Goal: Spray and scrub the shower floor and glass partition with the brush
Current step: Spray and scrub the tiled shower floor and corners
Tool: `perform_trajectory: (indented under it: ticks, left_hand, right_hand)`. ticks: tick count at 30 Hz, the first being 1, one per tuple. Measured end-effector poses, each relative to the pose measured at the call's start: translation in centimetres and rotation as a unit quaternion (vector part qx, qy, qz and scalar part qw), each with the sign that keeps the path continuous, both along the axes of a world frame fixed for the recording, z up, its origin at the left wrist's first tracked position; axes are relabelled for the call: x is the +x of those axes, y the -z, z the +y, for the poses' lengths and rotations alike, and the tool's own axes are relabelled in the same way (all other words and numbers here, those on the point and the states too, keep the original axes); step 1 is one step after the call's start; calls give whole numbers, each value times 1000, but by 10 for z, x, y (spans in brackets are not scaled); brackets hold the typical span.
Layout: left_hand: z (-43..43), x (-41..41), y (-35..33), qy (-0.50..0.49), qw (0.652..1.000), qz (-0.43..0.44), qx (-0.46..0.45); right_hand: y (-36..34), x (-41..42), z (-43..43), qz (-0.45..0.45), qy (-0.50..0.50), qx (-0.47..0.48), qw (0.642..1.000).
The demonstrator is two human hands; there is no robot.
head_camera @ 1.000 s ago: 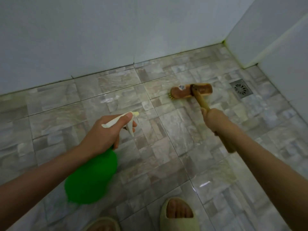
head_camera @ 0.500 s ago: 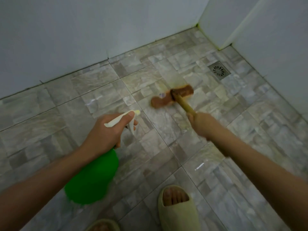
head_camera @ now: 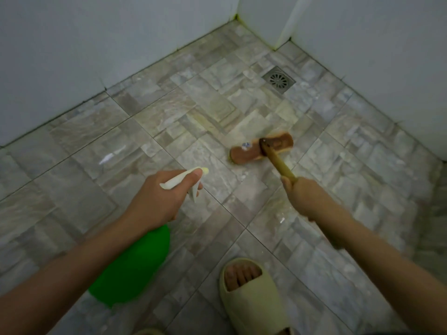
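The scene is dimly and evenly lit; small glints are seen on the wet floor [head_camera: 108,159]. Edges are bent by wide-angle distortion, and detail is softened throughout.

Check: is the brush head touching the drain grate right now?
Apart. The head view shows the brush head down on the tiles, with a clear stretch of bare floor between it and the drain grate near the corner.

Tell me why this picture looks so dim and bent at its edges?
Head view: dim, even light; small glare spots on the wet grey stone-pattern floor tiles; wide-angle lens bows the white walls; the wooden long-handled scrub brush is slightly soft, and the green plastic spray bottle is blurred.
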State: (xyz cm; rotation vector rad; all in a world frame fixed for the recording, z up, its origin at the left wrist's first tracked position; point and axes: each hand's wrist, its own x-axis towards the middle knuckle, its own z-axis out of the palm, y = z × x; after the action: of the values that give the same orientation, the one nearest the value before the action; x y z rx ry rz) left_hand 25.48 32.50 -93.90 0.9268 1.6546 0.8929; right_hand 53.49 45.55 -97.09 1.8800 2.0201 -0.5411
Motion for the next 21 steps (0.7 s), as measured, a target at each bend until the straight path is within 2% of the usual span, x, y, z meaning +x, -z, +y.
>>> perform_trajectory:
  ticks: [3,5,10,13,17,19,21]
  left_hand:
    - [7,8,0,14,1000,-2,1]
    - [10,11,2,24,1000,9,-3]
    - [20,31,1,78,997,22,-14]
    - [23,48,0,114,993,35,-22]
    - [26,55,3,140,988,48,-31]
    - [30,58,8,150,988,39,-19]
    - [36,64,10,152,988,31,-17]
  right_hand:
    - [-13,52,-91,-41,50,3,998]
    - [-21,62,-117,-57,65,-21,996]
    - [-12,33,-5,-23,24,-11,999]
    - [-21,72,13,-40,55,-25,997]
    - [-37,147,-100,-86,146,-78,982]
    - [-41,149,-154,-66,194,-103,973]
    - [-37,136,-170,-46,202,-102,973]
